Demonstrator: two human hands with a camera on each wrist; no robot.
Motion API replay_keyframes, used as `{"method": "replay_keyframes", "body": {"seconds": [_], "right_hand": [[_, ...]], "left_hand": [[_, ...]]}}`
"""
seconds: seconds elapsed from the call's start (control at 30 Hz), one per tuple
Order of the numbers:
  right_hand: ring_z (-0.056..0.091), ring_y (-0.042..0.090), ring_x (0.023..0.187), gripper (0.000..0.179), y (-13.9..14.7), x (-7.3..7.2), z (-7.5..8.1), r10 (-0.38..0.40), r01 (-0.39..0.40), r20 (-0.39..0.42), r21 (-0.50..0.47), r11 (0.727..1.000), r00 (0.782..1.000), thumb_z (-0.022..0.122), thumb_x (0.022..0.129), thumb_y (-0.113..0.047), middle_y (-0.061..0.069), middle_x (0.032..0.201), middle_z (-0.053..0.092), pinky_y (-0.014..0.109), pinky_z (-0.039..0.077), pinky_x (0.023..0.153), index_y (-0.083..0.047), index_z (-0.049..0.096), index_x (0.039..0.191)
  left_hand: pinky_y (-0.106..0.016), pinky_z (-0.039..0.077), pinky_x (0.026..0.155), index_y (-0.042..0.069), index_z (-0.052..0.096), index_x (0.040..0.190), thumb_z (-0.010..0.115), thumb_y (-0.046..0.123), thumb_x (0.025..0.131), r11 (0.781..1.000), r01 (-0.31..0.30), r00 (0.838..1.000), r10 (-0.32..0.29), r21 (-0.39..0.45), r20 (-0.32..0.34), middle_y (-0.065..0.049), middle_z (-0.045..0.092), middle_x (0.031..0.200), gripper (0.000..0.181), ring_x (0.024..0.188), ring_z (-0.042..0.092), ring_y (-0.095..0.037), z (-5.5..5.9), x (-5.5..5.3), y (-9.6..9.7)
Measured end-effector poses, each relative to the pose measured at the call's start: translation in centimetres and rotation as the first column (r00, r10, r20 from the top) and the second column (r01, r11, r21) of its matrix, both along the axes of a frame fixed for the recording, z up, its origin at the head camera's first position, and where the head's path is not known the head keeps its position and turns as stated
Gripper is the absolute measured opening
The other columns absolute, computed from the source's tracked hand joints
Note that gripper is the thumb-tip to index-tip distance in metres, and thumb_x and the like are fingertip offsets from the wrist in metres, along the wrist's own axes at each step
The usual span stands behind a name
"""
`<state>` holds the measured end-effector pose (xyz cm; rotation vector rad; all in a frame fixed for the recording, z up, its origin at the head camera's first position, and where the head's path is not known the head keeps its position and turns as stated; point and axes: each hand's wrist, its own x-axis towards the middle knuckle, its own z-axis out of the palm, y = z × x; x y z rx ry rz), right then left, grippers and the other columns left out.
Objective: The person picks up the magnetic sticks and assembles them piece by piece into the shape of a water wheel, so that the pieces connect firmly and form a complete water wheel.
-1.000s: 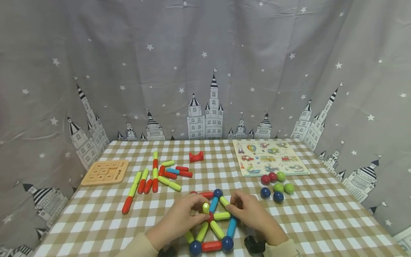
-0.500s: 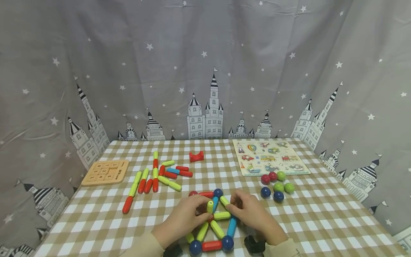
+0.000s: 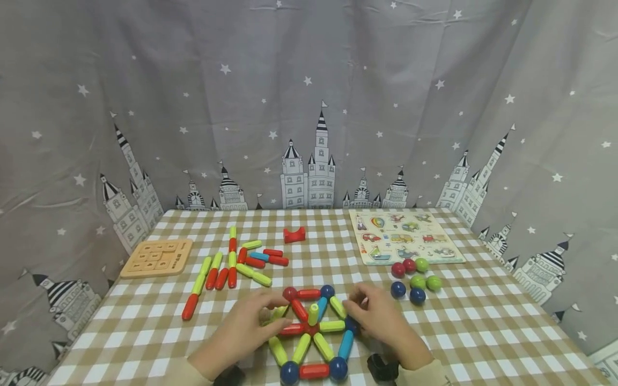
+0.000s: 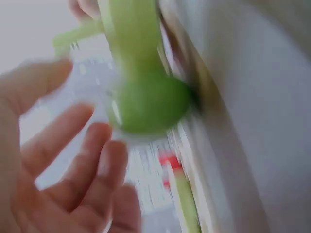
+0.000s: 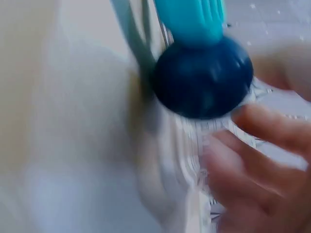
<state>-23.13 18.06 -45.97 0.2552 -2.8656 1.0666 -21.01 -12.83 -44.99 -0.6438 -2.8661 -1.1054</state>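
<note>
A flat wheel of magnetic rods and balls lies at the table's front, its spokes meeting at a red centre ball (image 3: 310, 328). A yellow-green rod (image 3: 313, 314) stands upright on that ball. My left hand (image 3: 243, 327) is at the wheel's left side, its fingers spread and holding nothing. Close by its fingertips, the left wrist view shows a green ball (image 4: 150, 103), blurred. On the right, my right hand (image 3: 381, 319) has loosely bent fingers beside a dark blue corner ball (image 5: 204, 77). One fingertip seems to touch that ball's edge.
Several loose red, yellow-green and blue rods (image 3: 254, 272) lie back left, near a wooden number puzzle (image 3: 156, 258). A red cradle-shaped block (image 3: 294, 235) sits behind. On the right are several loose balls (image 3: 418, 282) and a picture puzzle board (image 3: 405, 236).
My left hand has let go near the centre and drawn back to the left, uncovering red spokes. The upright rod now stands by itself. My right hand has barely moved.
</note>
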Motion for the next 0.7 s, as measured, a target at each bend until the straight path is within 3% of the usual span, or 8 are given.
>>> {"method": "replay_keyframes", "body": {"seconds": [0.07,0.17,0.2,0.27,0.47,0.7], "right_hand": [[0.061,0.021,0.081,0.015,0.8,-0.2,0.5,-0.164,0.167,-0.073,0.033,0.985,0.984,0.071,0.094,-0.024,0.005,0.096,0.065,0.037,0.053,0.071,-0.014,0.070,0.104],[0.064,0.037,0.096,0.034,2.5,-0.3,1.0,-0.394,0.410,-0.156,0.079,0.909,0.906,0.068,0.089,-0.019,0.020,0.116,0.062,0.053,0.054,0.080,-0.003,0.069,0.119],[0.064,0.042,0.101,0.039,3.0,-0.4,1.1,-0.441,0.458,-0.156,0.095,0.884,0.884,0.067,0.088,-0.019,0.025,0.120,0.060,0.057,0.053,0.082,-0.001,0.067,0.123],[0.063,0.048,0.108,0.043,3.6,-0.4,1.1,-0.474,0.493,-0.151,0.132,0.860,0.867,0.068,0.087,-0.017,0.031,0.125,0.058,0.061,0.052,0.084,0.003,0.065,0.126],[0.063,0.047,0.112,0.040,4.0,-0.9,0.5,-0.439,0.451,-0.101,0.204,0.869,0.893,0.068,0.088,-0.012,0.031,0.120,0.063,0.062,0.051,0.089,0.004,0.067,0.124],[0.064,0.043,0.102,0.033,3.9,-0.9,0.3,-0.413,0.423,-0.096,0.181,0.888,0.906,0.070,0.087,-0.010,0.029,0.109,0.065,0.060,0.052,0.087,0.005,0.069,0.116]], "left_hand": [[-0.029,0.055,0.079,0.029,0.072,0.112,0.082,0.043,0.086,1.000,-0.011,0.999,0.011,-0.008,0.039,0.011,0.065,0.111,0.031,0.099,0.065,-0.009,-0.5,0.1,-1.6],[-0.024,0.052,0.073,0.028,0.070,0.114,0.082,0.042,0.086,0.998,0.048,0.991,-0.054,0.047,0.121,0.008,0.065,0.111,0.033,0.095,0.065,-0.007,-1.3,0.1,-3.4],[-0.024,0.052,0.073,0.028,0.070,0.115,0.082,0.040,0.088,0.995,0.069,0.986,-0.079,0.070,0.146,0.007,0.066,0.113,0.033,0.096,0.065,-0.006,-1.5,0.1,-3.8],[-0.023,0.052,0.072,0.027,0.069,0.119,0.079,0.038,0.090,0.988,0.112,0.978,-0.128,0.103,0.167,0.005,0.068,0.117,0.032,0.096,0.065,-0.006,-1.7,0.1,-4.3],[-0.023,0.051,0.075,0.031,0.070,0.124,0.074,0.040,0.095,0.986,0.138,0.969,-0.154,0.093,0.193,0.008,0.068,0.124,0.031,0.097,0.063,-0.003,-2.0,-0.1,-4.5],[-0.023,0.051,0.076,0.032,0.070,0.125,0.072,0.036,0.097,0.984,0.159,0.963,-0.172,0.077,0.207,0.010,0.066,0.124,0.028,0.095,0.061,-0.003,-2.0,-0.1,-4.3]]}}
